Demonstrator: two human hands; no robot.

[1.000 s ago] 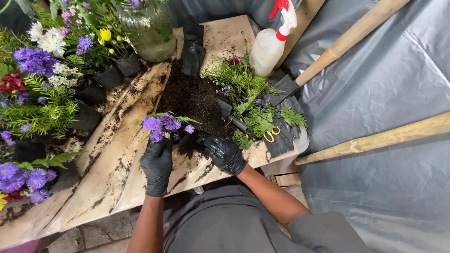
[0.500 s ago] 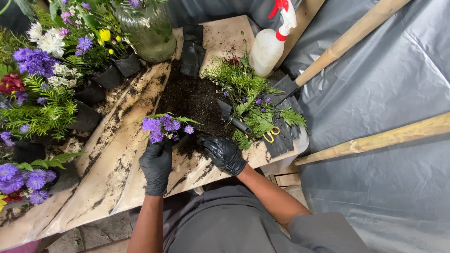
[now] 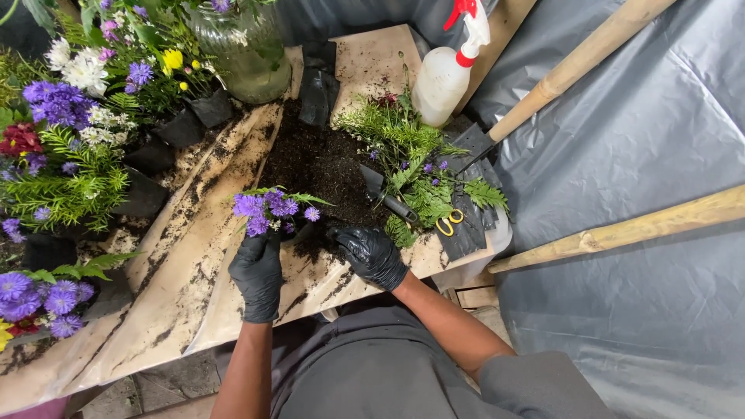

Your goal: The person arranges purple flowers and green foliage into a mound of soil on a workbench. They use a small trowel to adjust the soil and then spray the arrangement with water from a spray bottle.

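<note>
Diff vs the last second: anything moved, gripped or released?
No visible change. The left hand stays on the purple-flowered plant; the right hand stays at the edge of the soil pile. Trowel, scissors and spray bottle lie as before.

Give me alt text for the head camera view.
Two black-gloved hands, left hand and right hand, hold a small purple-flowered plant beside a soil pile on a paper-covered table. Potted flowers stand left; a trowel, scissors and spray bottle lie right.

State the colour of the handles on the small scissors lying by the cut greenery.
Yellow; the small scissors show best in the head view.
</note>
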